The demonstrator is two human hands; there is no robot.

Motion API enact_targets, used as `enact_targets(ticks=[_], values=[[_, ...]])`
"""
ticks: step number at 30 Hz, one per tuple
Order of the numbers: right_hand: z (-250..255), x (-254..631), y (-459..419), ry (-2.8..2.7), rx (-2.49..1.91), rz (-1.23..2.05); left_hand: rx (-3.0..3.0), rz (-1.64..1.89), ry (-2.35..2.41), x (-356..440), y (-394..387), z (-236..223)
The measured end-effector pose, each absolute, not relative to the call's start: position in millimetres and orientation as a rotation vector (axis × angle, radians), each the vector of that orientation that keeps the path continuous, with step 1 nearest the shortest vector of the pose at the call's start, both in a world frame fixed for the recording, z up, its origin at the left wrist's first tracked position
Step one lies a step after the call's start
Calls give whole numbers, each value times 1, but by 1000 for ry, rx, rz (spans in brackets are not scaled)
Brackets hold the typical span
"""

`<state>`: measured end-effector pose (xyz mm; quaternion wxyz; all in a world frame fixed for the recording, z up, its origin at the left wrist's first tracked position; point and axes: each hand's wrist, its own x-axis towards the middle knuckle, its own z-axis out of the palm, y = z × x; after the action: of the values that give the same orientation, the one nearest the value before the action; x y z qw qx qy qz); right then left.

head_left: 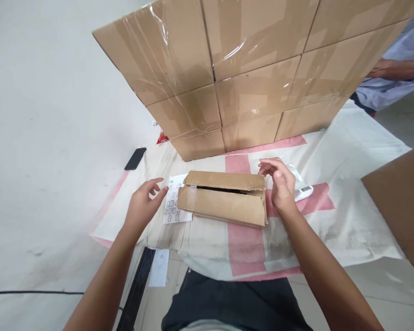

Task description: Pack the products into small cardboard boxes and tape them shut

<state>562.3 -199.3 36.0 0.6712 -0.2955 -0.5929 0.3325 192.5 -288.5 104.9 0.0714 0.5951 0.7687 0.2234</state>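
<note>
Right hand (279, 186): at the right end of the small cardboard box (224, 198), fingers curled loosely together, fingertips at the box's top right corner; whether they press on the flap cannot be told. Nothing is clamped in it.
Left hand (143, 204): just off the box's left end, not touching it, fingers spread apart, hovering beside the printed paper sheet (174, 204).
Small cardboard box: lies lengthwise between the two hands on the white and pink cloth (348, 220); top flaps nearly shut, a dark slit showing between them; clear tape on the front face.
Printed paper sheet: partly under the box's left end, rows of small outlined shapes on it.
White device (301, 188): just right of the box, behind the right hand, small display facing up.
Stacked cartons (255, 73): behind the box, wrapped in clear film, several tiers high.
Black phone (135, 158): behind and left of the box, on the cloth's edge.
Brown carton (400, 207): well right of the box, only partly in view.
Another person's arm (396, 69): far behind and right of the box, beyond the stacked cartons, in a pale blue sleeve.
</note>
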Motion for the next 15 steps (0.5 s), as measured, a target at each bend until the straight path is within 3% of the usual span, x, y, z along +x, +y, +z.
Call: enact_targets(ticks=[6,11,15], values=[[35,562,-198,-1373,-707,708,1485,364,2528,187,-302,11],[40,572,-198,-1368,-771,499,1306,627,2471,183,-315,4],[42,575,-228,-1051,-784,315,1238,771,2411,161,-325,4]])
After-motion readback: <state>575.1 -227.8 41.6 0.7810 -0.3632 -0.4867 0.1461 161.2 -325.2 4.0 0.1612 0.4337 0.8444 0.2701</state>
